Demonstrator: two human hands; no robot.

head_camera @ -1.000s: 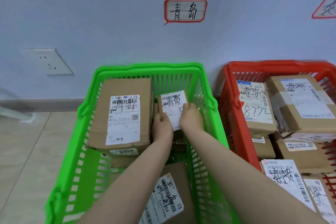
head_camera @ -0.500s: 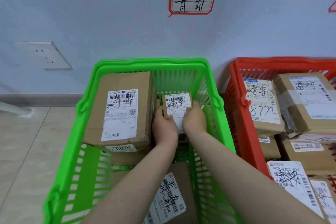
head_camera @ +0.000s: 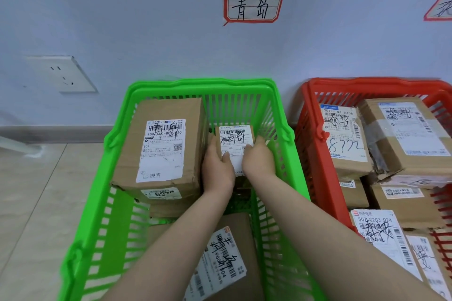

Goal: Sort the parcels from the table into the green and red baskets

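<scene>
A small cardboard parcel (head_camera: 235,138) with a white label sits low inside the green basket (head_camera: 285,134), near its far right corner. My left hand (head_camera: 218,169) grips its left side and my right hand (head_camera: 258,159) grips its right side, thumbs on the label. A large labelled box (head_camera: 161,146) lies to its left in the same basket, and another parcel (head_camera: 225,259) lies nearer me under my forearms. The red basket (head_camera: 308,144) stands on the right, filled with several labelled parcels (head_camera: 344,142).
Both baskets stand on a tiled floor against a pale wall. A handwritten sign (head_camera: 253,5) hangs above the green basket, and part of another sign (head_camera: 440,7) above the red one. A wall socket (head_camera: 64,75) is at the left.
Both hands have lowered the small parcel a little deeper into the green basket. My view has shifted slightly.
</scene>
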